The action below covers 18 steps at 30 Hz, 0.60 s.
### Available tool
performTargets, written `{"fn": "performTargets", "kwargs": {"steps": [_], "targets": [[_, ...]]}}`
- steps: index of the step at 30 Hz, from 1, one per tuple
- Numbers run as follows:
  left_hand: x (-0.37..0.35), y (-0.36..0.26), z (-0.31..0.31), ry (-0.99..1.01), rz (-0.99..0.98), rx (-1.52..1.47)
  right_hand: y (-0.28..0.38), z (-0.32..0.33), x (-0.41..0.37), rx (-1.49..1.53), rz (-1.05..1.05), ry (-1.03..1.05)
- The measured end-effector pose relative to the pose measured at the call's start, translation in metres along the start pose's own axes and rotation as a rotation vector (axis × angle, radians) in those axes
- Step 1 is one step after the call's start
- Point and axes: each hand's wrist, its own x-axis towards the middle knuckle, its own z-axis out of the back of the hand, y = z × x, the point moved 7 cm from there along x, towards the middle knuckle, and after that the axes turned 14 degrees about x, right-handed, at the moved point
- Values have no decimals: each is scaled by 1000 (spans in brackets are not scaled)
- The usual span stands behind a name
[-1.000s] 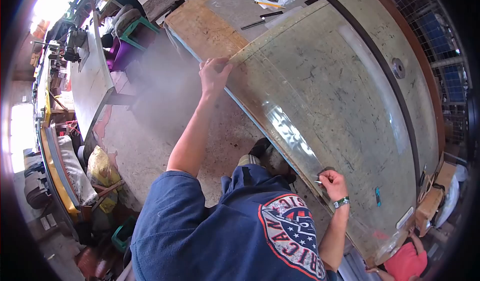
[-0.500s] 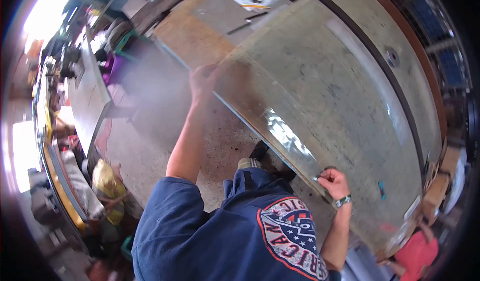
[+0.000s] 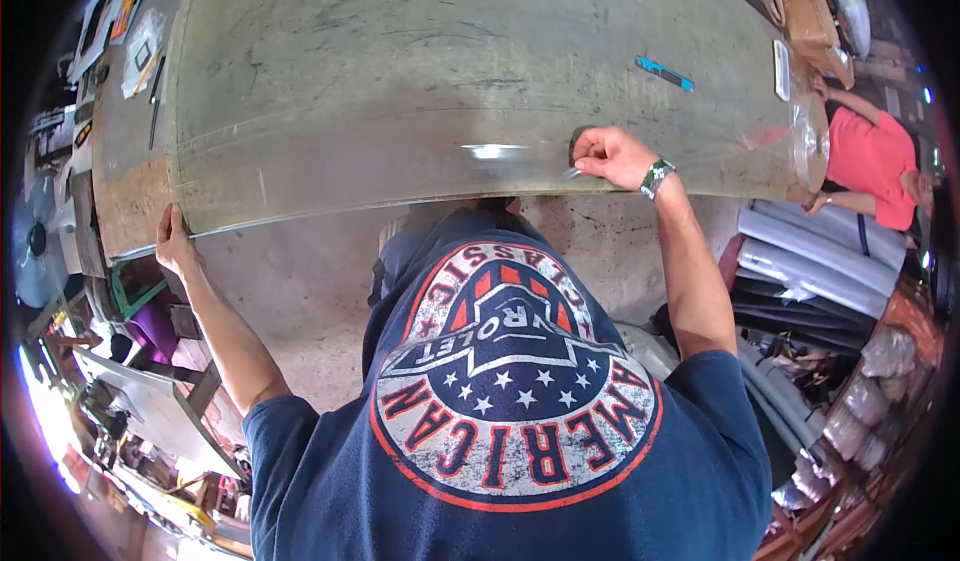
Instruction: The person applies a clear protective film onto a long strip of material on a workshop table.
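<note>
A clear plastic sheet (image 3: 330,166) lies over the worn greenish table (image 3: 400,41) and shows a bright glare near its front edge. At its front left corner, my left hand (image 3: 177,248) is closed, the fingers pinching the edge of the sheet. My right hand (image 3: 612,156) is closed over the front part of the sheet, right of the middle. Thumb and fingers pinch a small shiny piece (image 3: 571,173), too small to tell its kind. A blue cutter knife (image 3: 664,73) lies farther back on the table.
A plastic bag (image 3: 143,53) and a thin black strip (image 3: 157,101) lie at the left end. A person in a pink shirt (image 3: 875,156) is at the right end, near a clear roll (image 3: 808,146). Wrapped rolls (image 3: 815,261) lie below right; a board (image 3: 150,401) stands lower left.
My view has turned to face the table squarely. My left hand stays at the sheet's left corner, and my right hand still pinches the small shiny piece near the front edge.
</note>
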Motion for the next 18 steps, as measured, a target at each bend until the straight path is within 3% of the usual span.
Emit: {"fn": "performTargets", "kwargs": {"steps": [18], "targets": [[29,30,2,71,-21,-57,-4,38,-25,-281,50,-251]]}}
